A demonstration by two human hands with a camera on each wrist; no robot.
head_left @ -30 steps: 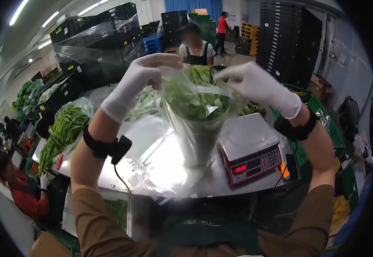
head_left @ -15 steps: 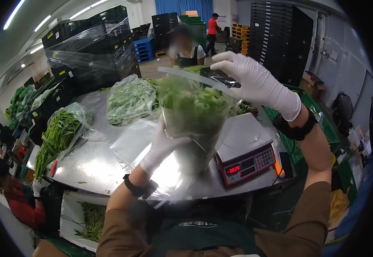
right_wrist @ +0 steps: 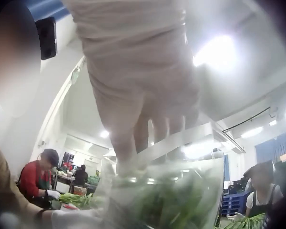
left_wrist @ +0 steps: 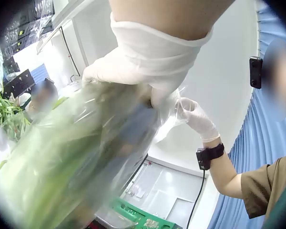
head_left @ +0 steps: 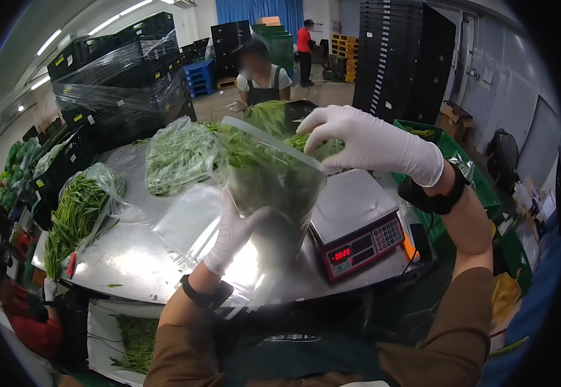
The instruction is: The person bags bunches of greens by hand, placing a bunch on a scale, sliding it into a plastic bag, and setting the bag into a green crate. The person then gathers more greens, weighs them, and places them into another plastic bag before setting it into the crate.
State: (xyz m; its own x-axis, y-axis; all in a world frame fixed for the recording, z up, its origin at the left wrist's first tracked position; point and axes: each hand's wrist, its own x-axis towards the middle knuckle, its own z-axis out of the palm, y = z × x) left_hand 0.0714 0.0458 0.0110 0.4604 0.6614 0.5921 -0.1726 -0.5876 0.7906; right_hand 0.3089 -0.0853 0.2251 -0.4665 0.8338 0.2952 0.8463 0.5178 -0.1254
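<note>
A clear plastic bag of leafy greens is held up above the metal table, its mouth strip slanting down to the right. Low on the bag's left side, my gloved left hand grips it, thumb across the front and fingers hidden behind. My gloved right hand pinches the upper right corner between thumb and bent fingers. In the left wrist view, the bulging bag hangs below the left hand. The right wrist view shows the right fingers at the pale strip.
A red digital scale stands on the right of the table. Bagged greens and a heap of long stems lie on the left. Green crates stand at right. A person is across the table.
My left hand has gone from the bag's upper left edge down to its side and grips there. The bag's mouth has tilted, and my right hand has moved slightly lower and left with its corner.
</note>
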